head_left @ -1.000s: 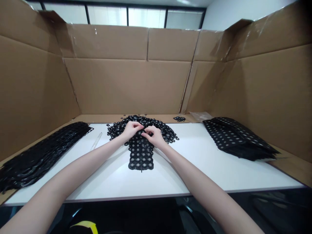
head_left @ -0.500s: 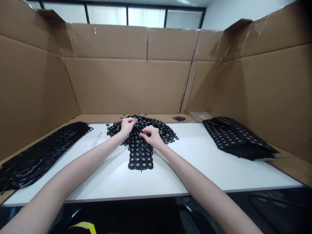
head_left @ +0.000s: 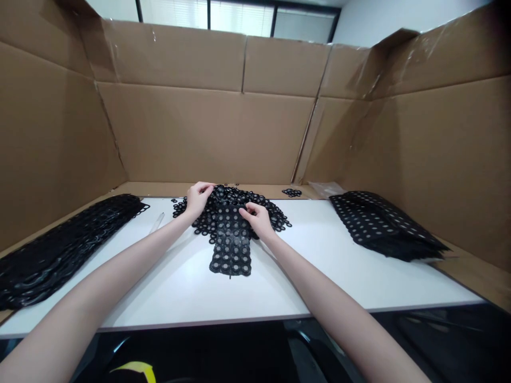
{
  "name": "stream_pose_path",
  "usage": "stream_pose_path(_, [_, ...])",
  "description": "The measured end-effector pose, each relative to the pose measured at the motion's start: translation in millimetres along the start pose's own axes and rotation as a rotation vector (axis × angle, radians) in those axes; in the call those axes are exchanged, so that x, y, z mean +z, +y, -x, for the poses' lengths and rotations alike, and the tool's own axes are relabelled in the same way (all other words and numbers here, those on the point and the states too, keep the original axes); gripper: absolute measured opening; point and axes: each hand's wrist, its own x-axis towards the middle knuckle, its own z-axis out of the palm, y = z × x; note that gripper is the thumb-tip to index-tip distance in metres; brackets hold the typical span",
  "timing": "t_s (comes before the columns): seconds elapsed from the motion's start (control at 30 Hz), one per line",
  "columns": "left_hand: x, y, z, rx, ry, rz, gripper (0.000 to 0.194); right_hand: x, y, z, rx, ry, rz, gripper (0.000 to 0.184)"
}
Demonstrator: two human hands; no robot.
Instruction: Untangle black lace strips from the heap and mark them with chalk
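A black rubber sheet of joined rings (head_left: pixel 230 246) lies on the white table (head_left: pixel 319 266) in front of me, its far end running into a heap of loose black rings (head_left: pixel 267 208). My left hand (head_left: pixel 197 198) rests on the heap at the sheet's far left corner, fingers curled on a small black piece. My right hand (head_left: pixel 256 217) pinches the sheet's right edge near its far end.
A stack of emptied black ring lattices (head_left: pixel 59 244) lies along the left. A pile of black perforated sheets (head_left: pixel 383 223) sits at the right. Cardboard walls (head_left: pixel 207 133) enclose the table on three sides. A few loose rings (head_left: pixel 293 192) and a clear plastic strip (head_left: pixel 156 222) lie nearby.
My left hand has moved away from the right hand, up and left onto the loose ring heap. My right hand shifted slightly right along the sheet. The view tilted down a little.
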Motion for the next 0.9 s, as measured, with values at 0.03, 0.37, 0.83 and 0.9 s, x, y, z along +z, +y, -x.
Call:
stream_pose_path(0.03, [1.2, 7.0, 4.8, 0.061, -0.010, 0.019, 0.023, -0.9, 1.9, -1.5, 0.011, 0.016, -0.026, 0.038])
stream_pose_path(0.37, [21.1, 27.0, 45.6, 0.265, -0.346, -0.133, 0.027, -3.7, 8.1, -4.5, 0.090, 0.077, -0.258, 0.041])
stream_pose_path(0.83, [31.2, 19.1, 55.8, 0.106, -0.279, -0.099, 0.013, -2.8, 3.0, -1.8, 0.057, 0.047, -0.224, 0.042])
stream_pose_path(0.9, [32.0, 17.9, 55.2, 0.052, -0.274, -0.062, 0.012, -2.9, 0.8, -0.2, 0.045, 0.019, -0.204, 0.042])
